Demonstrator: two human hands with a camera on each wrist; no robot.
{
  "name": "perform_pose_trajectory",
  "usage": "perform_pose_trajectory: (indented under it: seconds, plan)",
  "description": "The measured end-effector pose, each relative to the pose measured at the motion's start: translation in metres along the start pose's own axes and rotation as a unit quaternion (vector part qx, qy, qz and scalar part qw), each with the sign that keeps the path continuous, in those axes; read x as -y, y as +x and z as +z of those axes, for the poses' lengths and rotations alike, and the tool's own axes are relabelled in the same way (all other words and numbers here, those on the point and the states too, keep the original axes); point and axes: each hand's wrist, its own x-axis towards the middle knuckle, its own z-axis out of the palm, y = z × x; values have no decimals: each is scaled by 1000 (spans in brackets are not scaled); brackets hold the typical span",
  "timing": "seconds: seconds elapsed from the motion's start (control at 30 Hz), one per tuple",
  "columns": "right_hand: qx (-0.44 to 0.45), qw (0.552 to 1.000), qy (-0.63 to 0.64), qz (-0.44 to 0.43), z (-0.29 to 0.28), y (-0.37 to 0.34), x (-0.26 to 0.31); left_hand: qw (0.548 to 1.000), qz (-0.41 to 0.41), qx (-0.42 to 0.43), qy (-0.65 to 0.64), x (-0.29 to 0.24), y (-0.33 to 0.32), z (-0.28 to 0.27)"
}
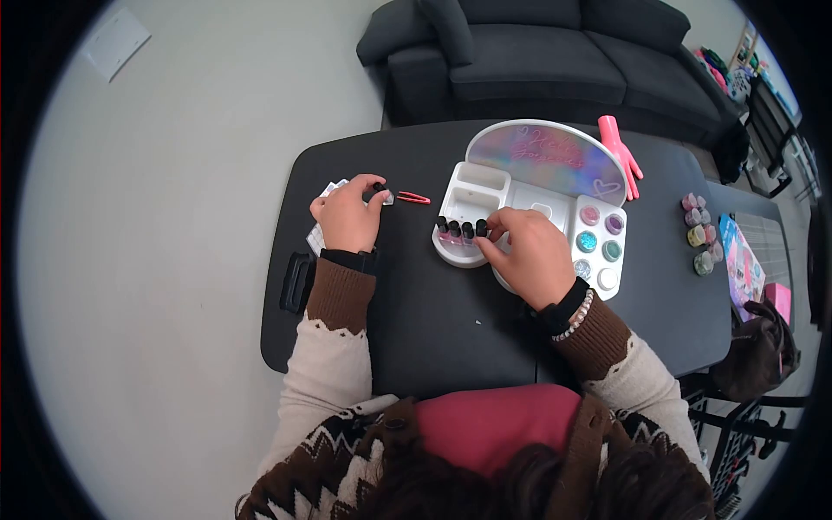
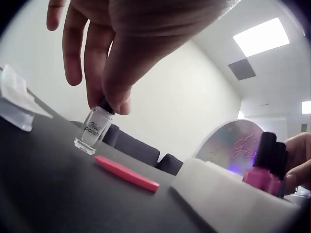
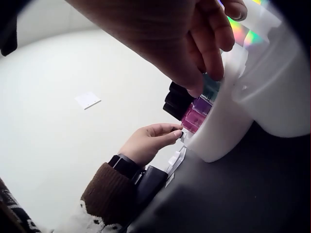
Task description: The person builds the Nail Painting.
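Observation:
My left hand (image 1: 348, 217) is at the left of the table, pinching the black cap of a clear nail polish bottle (image 2: 95, 127) between thumb and fingertips. The bottle stands slightly tilted, close over the dark tabletop. Red tweezers (image 1: 414, 198) lie just right of it. My right hand (image 1: 535, 258) reaches over a white vanity tray (image 1: 459, 257) and pinches a black-capped nail polish bottle at the right end of a row. Beside it, pink and purple nail polish bottles (image 3: 195, 119) stand in the tray's front-left slots. The right fingers partly cover the end bottle.
Glitter pots (image 1: 588, 242) fill the tray's right side. A pink model hand (image 1: 612, 143) lies behind it. More pots (image 1: 697, 235) sit at the table's right. At the left are a black case (image 1: 297, 282) and clear plastic packaging (image 2: 18, 94). A grey sofa (image 1: 537, 65) stands beyond.

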Motion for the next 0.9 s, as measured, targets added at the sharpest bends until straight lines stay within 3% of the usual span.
perform_pose_trajectory:
  seconds: [0.2, 0.27, 0.43, 0.73, 0.9]
  plan:
    - [23, 999, -29, 2, 4, 1, -1, 994, 70, -53, -70, -38, -12, -45]
    - [26, 999, -32, 4, 4, 0, -2, 975, 169, -10, -143, -54, -21, -71]
    - [7, 999, -43, -6, -4, -3, 5, 954, 276, 49, -108, -66, -44, -70]
    - [-5, 1000, -17, -16, -10, -4, 9, 956, 284, 31, -69, -58, -46, -24]
    - [-2, 1000, -21, -17, -10, -4, 8, 967, 248, 1, -63, -68, -47, -33]
